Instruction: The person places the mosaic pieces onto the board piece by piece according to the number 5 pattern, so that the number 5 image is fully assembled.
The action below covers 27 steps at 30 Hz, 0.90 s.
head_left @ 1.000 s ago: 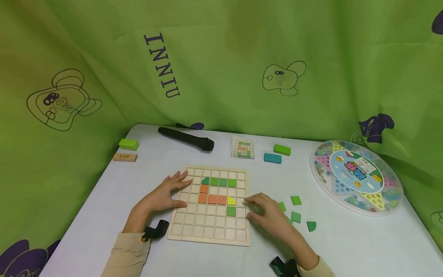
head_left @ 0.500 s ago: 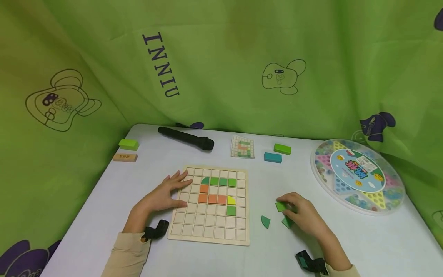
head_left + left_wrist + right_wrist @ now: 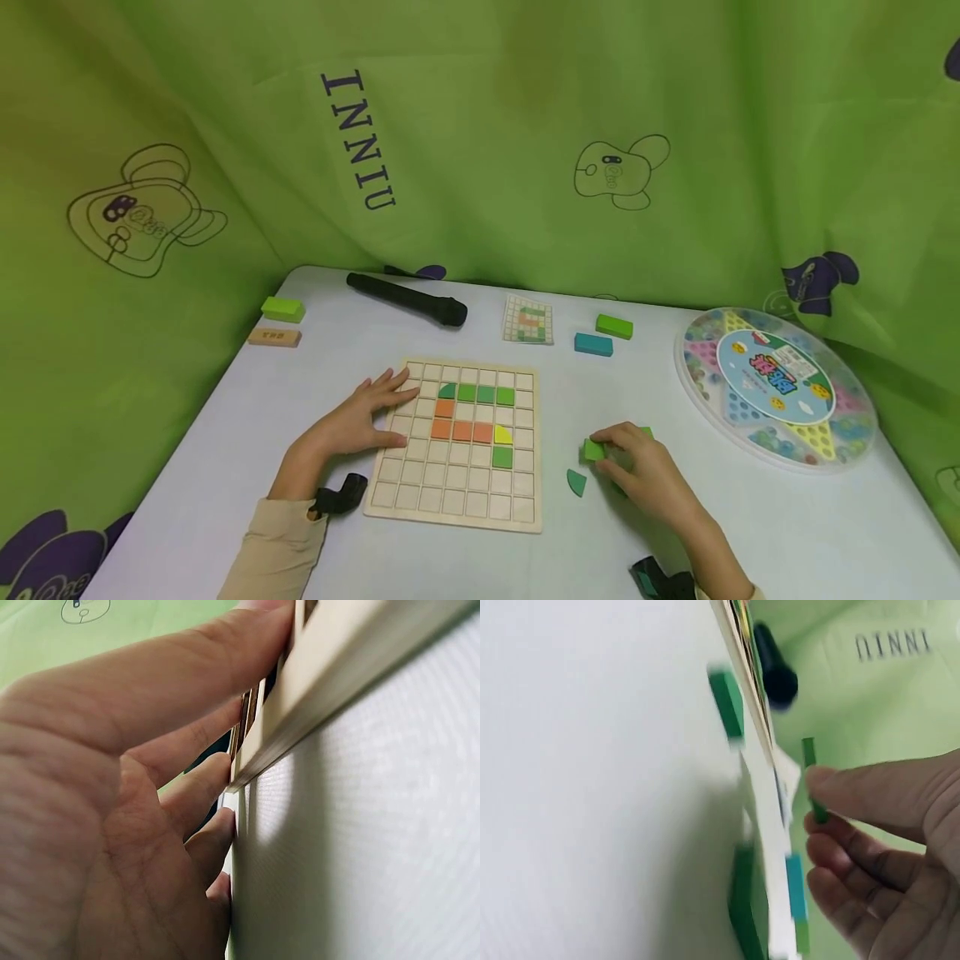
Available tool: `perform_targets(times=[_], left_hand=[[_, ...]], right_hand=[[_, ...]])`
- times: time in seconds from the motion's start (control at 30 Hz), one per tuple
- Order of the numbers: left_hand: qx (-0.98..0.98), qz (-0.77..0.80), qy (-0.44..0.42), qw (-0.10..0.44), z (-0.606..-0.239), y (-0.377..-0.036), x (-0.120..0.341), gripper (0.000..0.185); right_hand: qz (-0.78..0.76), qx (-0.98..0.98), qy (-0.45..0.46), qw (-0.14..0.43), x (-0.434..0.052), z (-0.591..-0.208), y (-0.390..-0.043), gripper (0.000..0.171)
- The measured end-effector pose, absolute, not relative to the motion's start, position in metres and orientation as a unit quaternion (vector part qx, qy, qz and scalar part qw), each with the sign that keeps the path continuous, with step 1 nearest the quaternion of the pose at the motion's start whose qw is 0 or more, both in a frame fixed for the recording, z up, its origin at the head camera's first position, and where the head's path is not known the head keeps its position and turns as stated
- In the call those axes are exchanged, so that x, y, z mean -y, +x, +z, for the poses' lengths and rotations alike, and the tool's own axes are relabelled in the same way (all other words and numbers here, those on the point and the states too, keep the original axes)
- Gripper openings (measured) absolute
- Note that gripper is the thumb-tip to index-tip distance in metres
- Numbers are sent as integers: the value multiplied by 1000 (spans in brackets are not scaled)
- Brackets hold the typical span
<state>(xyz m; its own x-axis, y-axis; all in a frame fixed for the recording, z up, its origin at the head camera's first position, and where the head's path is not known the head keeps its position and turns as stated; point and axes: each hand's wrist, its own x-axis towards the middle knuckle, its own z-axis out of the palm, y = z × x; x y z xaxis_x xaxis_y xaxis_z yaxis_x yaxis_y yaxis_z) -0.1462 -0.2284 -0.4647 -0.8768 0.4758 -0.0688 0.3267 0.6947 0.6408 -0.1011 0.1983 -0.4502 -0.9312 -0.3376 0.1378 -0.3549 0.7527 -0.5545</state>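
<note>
My left hand (image 3: 352,429), fingers spread, rests on the left edge of a wooden grid board (image 3: 453,500). Thumb and fingertips lie at the board's edge in the left wrist view. Set in the grid are a row of green tiles (image 3: 486,395), orange tiles (image 3: 462,431), a yellow tile (image 3: 502,434) with a rounded corner and a green tile (image 3: 502,457) below it. To the right of the board, my right hand (image 3: 641,467) pinches a green square tile (image 3: 593,451) between thumb and fingers, seen edge-on and raised in the right wrist view. A green quarter-round tile (image 3: 576,482) lies nearby; other green tiles are partly hidden under this hand.
A patterned card (image 3: 528,319) lies behind the board. Around it are a black microphone (image 3: 407,300), a blue block (image 3: 593,344) and a green block (image 3: 614,326). Back left are a lime block (image 3: 282,310) and a wooden block (image 3: 274,337). A round marble game box (image 3: 776,387) sits right.
My right hand has moved from the board's right edge to the loose tiles and picked up a green square tile, which has shifted slightly left. The left hand stays on the board.
</note>
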Motion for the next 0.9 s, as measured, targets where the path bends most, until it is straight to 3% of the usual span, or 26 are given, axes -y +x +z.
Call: perform_targets(times=[0.53,0.9], left_hand=[[-912,328,220,111,-465,-146,228,78],[-911,327,225,111,-466,-148,229,78]], right_hand=[[383,881,271,-65,-121,-457,-87,25],[374,887,271,-28,-101,-470,-81,24]])
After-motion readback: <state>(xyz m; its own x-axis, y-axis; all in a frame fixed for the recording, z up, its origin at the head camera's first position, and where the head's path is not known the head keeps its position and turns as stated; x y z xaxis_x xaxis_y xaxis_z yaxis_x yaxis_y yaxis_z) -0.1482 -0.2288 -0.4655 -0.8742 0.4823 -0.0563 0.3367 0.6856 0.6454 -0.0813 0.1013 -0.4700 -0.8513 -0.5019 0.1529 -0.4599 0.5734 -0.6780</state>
